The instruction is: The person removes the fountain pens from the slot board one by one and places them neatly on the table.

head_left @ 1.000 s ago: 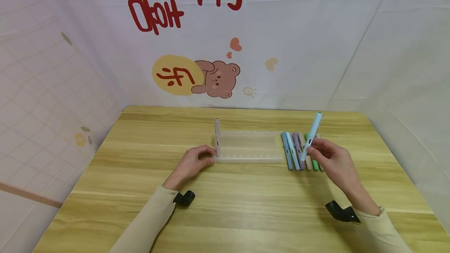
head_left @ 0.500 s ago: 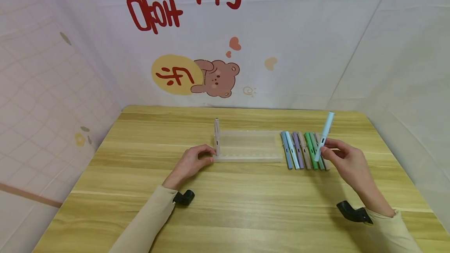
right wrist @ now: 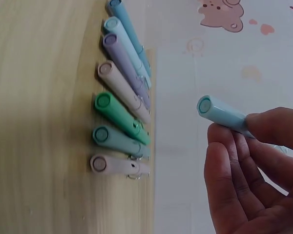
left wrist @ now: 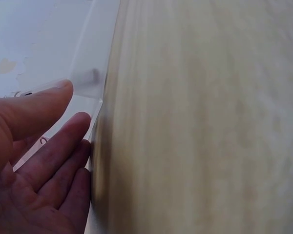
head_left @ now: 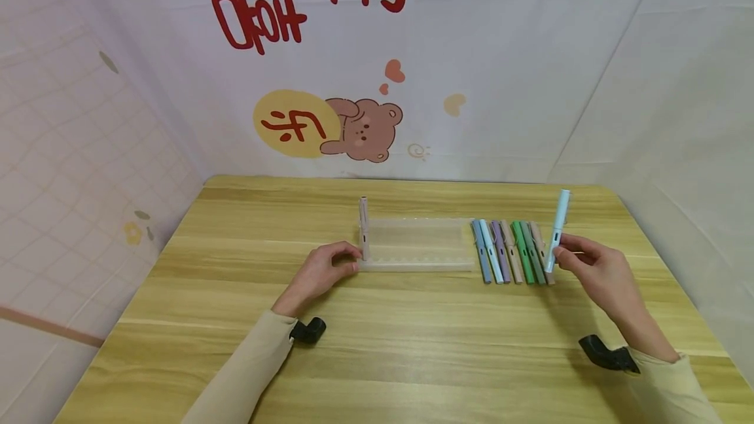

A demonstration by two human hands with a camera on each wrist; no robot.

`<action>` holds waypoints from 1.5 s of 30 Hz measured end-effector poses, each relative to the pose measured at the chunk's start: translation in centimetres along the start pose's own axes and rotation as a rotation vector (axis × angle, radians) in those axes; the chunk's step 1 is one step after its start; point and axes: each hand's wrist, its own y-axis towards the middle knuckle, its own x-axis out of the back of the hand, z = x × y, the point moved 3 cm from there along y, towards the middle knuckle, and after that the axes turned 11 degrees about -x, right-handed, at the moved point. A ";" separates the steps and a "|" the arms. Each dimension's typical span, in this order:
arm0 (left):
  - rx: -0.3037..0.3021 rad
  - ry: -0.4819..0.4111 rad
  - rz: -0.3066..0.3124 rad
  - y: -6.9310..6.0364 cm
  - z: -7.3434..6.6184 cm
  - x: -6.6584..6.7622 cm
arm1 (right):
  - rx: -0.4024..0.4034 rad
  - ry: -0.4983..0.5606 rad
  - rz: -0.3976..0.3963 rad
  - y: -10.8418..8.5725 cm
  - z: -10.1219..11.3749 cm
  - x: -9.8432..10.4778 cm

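Observation:
In the head view my right hand [head_left: 601, 273] pinches a light blue capped pen [head_left: 559, 221] between thumb and fingers, holding it nearly upright above the table near the right end of a row of pens. The right wrist view shows the round end of this pen [right wrist: 222, 116] facing the camera. My left hand [head_left: 323, 272] touches the left end of a clear plastic pen stand [head_left: 418, 267] with fingers fairly straight. One pale pinkish pen [head_left: 364, 231] stands upright at the stand's left end. In the left wrist view the thumb [left wrist: 44, 105] lies beside the stand's edge.
Several capped pens lie side by side right of the stand, among them a blue pen [head_left: 481, 254], a purple pen [head_left: 501, 254], a green pen [head_left: 523, 254] and a beige pen [head_left: 537, 241]. A printed cloth [head_left: 501, 84] hangs behind the wooden table [head_left: 400, 358].
My right hand has moved right along the row of lying pens, carrying the light blue pen, which is now more upright. My left hand has stayed at the stand's end.

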 end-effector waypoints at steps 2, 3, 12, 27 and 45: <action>-0.001 -0.003 0.000 0.0 0.0 0.0 | -0.004 -0.018 0.005 0.2 -0.4 0.3; -0.001 -0.005 0.000 0.1 -0.1 0.0 | -0.007 -0.027 0.008 0.3 -0.7 0.4; -0.005 -0.013 -0.002 0.1 -0.1 0.0 | -0.055 -0.056 0.084 1.8 -2.5 1.3; -0.005 -0.009 0.000 0.0 0.0 0.1 | -0.204 -0.010 0.356 3.9 -4.6 0.6; 0.001 -0.023 -0.012 -0.1 -0.2 0.0 | -0.265 -0.008 0.439 4.8 -5.1 0.1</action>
